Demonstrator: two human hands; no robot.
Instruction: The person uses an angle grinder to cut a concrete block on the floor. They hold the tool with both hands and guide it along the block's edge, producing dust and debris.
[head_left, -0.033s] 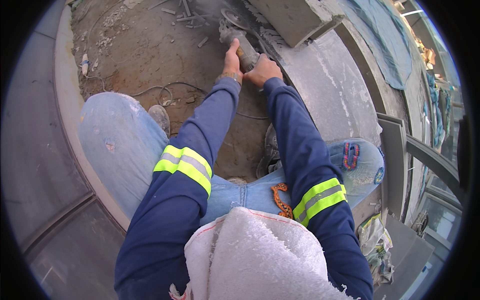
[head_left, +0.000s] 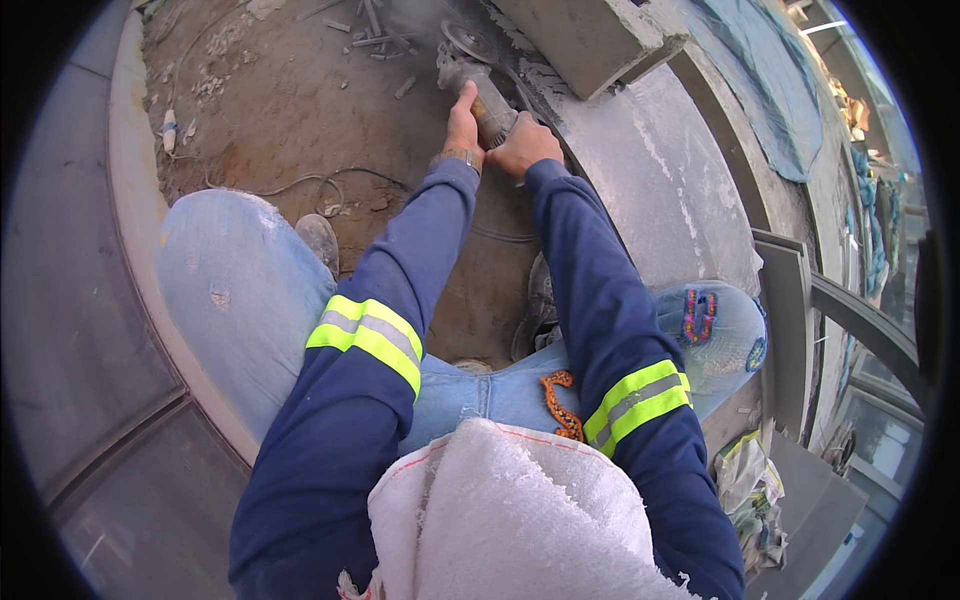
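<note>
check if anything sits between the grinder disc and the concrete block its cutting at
Nothing visible does. The grinder, held in the left hand and right hand, has its disc right beside the concrete block.

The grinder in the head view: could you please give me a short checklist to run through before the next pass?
1. Both hands on the grinder: ok; left hand and right hand grip it.
2. Disc guard: cannot tell, dust hides it.
3. Cable away from the disc: ok, it lies on the dirt behind the hands.
4. Gloves: not ok, hands bare.
5. Loose cloth at the chest: ok, far from the disc.
6. Concrete block steady: cannot tell.
</note>
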